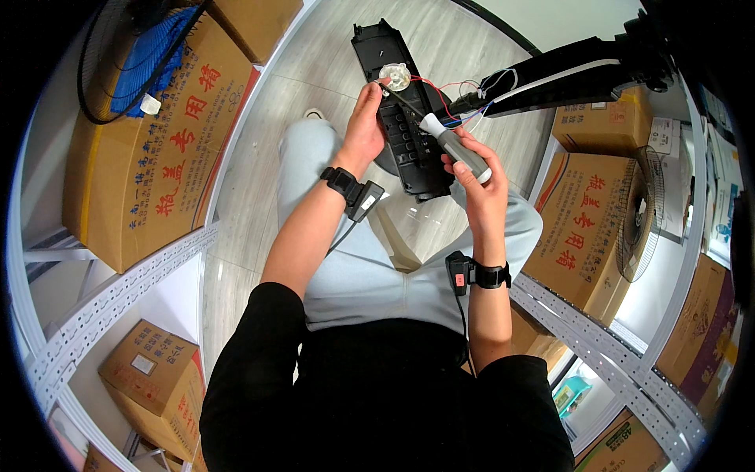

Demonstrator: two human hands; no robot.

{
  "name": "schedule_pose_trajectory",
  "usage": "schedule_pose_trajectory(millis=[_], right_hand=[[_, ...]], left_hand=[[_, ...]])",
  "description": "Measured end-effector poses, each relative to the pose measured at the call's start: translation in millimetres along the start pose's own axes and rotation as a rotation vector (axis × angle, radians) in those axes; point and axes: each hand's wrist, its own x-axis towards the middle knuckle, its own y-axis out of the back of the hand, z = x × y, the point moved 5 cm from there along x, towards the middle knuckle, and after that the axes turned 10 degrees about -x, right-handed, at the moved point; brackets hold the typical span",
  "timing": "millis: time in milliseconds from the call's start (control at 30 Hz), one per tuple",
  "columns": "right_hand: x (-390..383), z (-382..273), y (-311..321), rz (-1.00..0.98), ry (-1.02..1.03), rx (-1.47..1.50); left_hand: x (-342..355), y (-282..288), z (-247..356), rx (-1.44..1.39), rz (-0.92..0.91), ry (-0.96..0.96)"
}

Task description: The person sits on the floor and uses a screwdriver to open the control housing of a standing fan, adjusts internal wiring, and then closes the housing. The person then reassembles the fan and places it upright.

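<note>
My right hand [481, 169] is wrapped round the grey and white handle of a screwdriver [458, 148]. Its dark shaft slants up and left across a long black plastic housing [425, 175], its tip by my left fingertips. Closed at the housing's left edge, my left hand [363, 126] grips it beside a clear round plastic part [395, 76]; some of its fingers are hidden. Red wires [431, 83] run from the clear part toward a black arm-like piece [550, 82] on the right, where blue and white wires also gather.
Cardboard boxes [169, 149] stand on a metal shelf [126, 275] at left, with a black fan guard [98, 63] above. At right, another shelf [598, 338] bears boxes [578, 212] and a round wire fan guard [641, 212]. My knees flank the housing, over a grey wood-look floor [314, 47].
</note>
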Motion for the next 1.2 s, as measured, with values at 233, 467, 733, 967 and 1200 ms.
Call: schedule_pose_trajectory(millis=[233,467,733,967,1200], right_hand=[[-1,-6,1,-0.015,0.055,-0.059],[-2,-42,14,0.161,0.173,-0.183],[7,-72,4,0.221,0.229,-0.423],[20,-75,-9,0.233,0.207,-0.543],[22,-74,-10,0.241,0.167,-0.590]], left_hand=[[0,2,-1,0.057,-0.045,0.003],[-7,-10,2,0.133,-0.094,-0.017],[-6,-12,2,0.327,-0.147,-0.127],[-3,-9,1,0.495,-0.200,-0.199],[-5,-13,1,0.525,-0.222,-0.217]])
